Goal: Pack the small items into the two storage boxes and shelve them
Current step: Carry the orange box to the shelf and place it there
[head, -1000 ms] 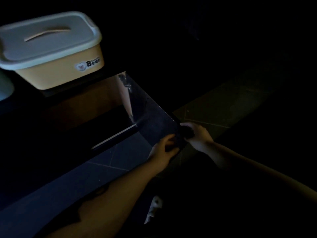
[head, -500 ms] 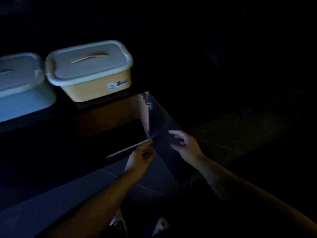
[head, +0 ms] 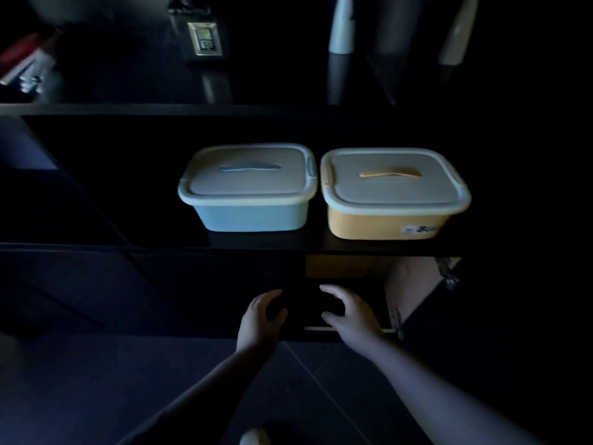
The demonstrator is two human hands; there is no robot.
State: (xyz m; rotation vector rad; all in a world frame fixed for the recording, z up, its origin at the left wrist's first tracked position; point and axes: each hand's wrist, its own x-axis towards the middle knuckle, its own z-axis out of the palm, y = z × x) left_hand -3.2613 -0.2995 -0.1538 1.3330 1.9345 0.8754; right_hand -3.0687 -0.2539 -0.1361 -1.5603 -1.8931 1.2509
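Where the dark tiled floor fills the bottom of the view, two bare forearms reach forward and a pale shoe tip shows at the lower edge. Just past them, the left hand and the right hand hang side by side in front of the dark cabinet, below the front edge of its shelf. Each hand's fingers are loosely curled and spread, the thumbs turned toward one another, and neither holds anything that can be made out; the gap between them is too dark to tell whether they touch the cabinet's front. To the right of the hands a glossy door panel stands beside a small opening under the shelf.

On the shelf above stand the two storage boxes, lids on, just beside each other: the blue box toward the middle and the yellow box near the right end, a label on its front. Farther back, on the cabinet's top, a wall socket and two pale upright shapes appear dimly.
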